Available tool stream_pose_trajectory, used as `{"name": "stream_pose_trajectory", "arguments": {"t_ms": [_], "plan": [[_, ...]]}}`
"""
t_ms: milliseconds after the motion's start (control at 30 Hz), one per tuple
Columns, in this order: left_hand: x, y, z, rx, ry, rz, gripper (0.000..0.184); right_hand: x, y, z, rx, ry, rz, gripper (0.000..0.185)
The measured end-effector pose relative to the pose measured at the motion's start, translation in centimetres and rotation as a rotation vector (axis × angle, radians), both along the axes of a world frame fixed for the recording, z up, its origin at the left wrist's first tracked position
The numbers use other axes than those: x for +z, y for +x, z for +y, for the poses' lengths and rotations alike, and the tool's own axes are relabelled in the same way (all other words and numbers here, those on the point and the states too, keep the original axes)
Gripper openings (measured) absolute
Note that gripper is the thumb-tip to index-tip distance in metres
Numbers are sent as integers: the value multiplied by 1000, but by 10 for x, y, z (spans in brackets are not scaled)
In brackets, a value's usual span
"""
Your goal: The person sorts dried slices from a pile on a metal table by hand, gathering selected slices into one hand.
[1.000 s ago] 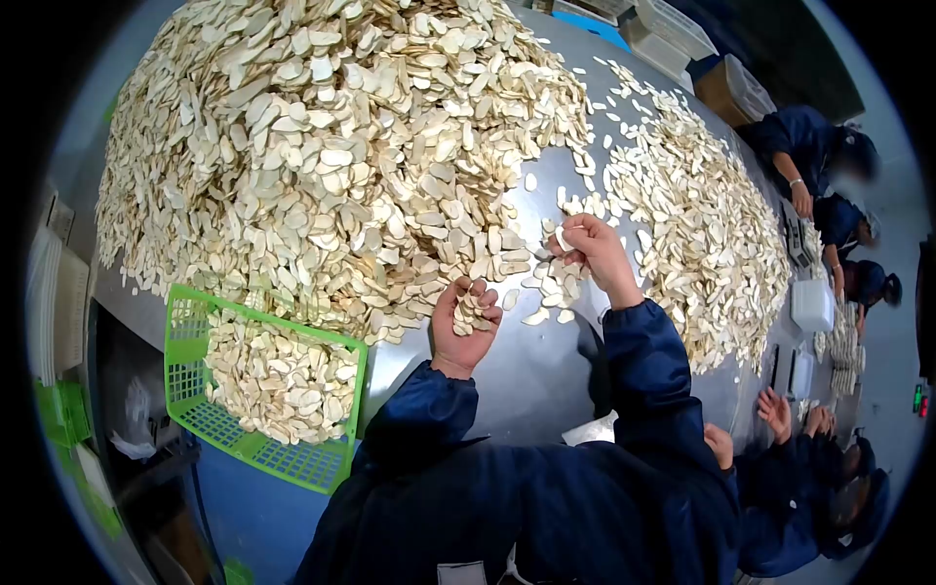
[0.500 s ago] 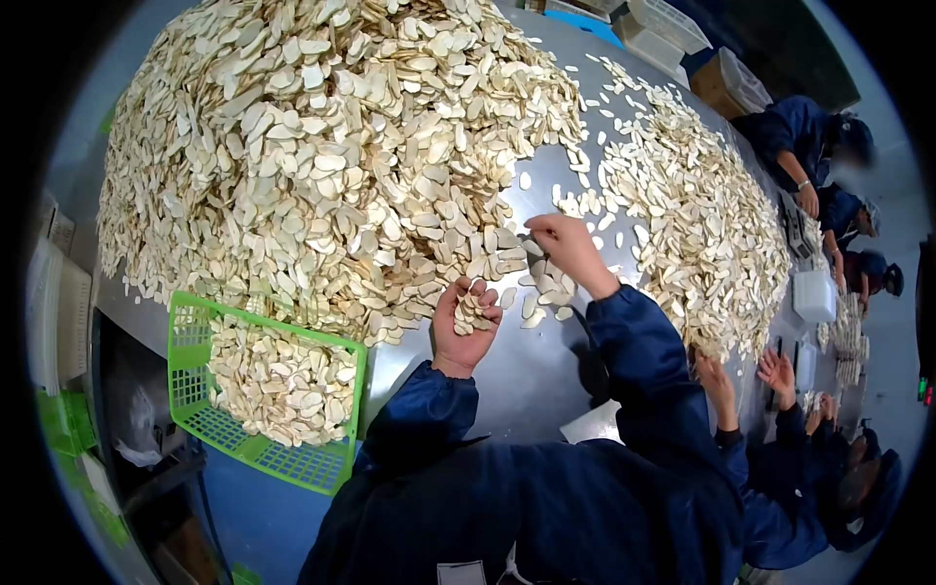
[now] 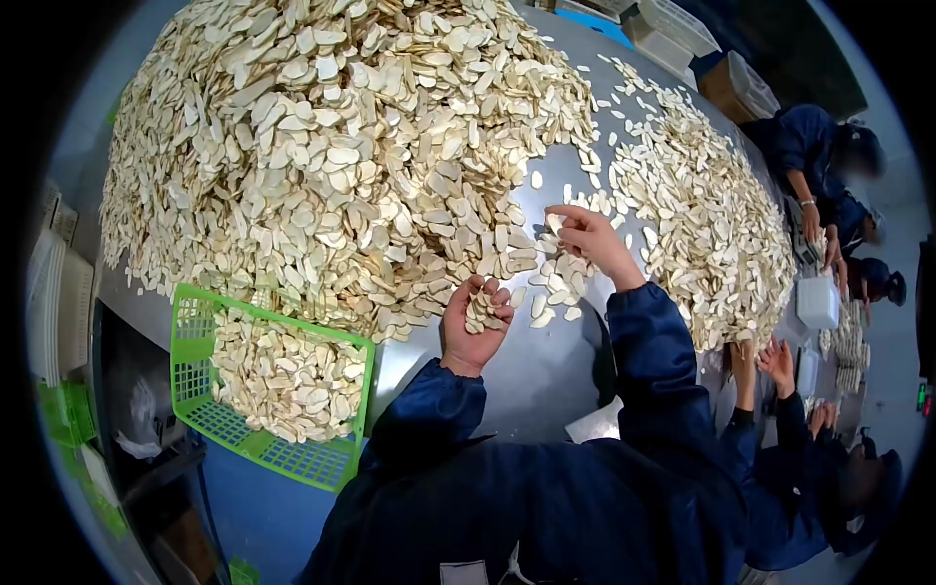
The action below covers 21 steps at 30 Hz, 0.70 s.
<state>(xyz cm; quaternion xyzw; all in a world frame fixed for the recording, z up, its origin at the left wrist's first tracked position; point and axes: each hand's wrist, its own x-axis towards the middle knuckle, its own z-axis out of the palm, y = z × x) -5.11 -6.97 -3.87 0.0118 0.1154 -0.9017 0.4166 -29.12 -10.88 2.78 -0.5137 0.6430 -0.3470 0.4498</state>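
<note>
My left hand (image 3: 475, 330), palm up, curls its fingers around several pale dried slices (image 3: 485, 311). Its place is at the near edge of a huge heap of the same slices (image 3: 331, 156). To the right, my right hand (image 3: 593, 242) pinches one pale slice (image 3: 555, 223) between thumb and fingertips, above a small loose group of slices (image 3: 558, 283) on the metal table. What kind of root or plant the slices come from, I cannot tell.
A green plastic basket (image 3: 363, 390) with slices inside stands left of my left arm. Another slice pile (image 3: 717, 224) lies on the metal table (image 3: 531, 375) to the right. Co-workers in dark blue clothing (image 3: 804, 146) work along the right side, near a white box (image 3: 817, 302).
My right hand has opened its pinch a little and shifted slightly right, and a slice now shows at its fingertips. My left hand still cups its slices. The view has moved slightly.
</note>
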Motion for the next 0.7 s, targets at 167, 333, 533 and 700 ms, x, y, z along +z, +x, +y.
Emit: {"name": "stream_pose_trajectory", "arguments": {"t_ms": [167, 333, 533, 700], "plan": [[1, 3, 1, 10, 35, -22, 13, -6, -32, 4, -115, -20, -858, 18], [-1, 0, 1, -6, 34, 14, 14, 6, -38, -6, -251, 22, -533, 13], [1, 0, 2, 0, 43, 2, 14, -8, 11, -35, -78, -113, 731, 25], [-2, -1, 2, -20, 8, -2, 14, -34, 11, -43, -7, -169, 889, 26]]}}
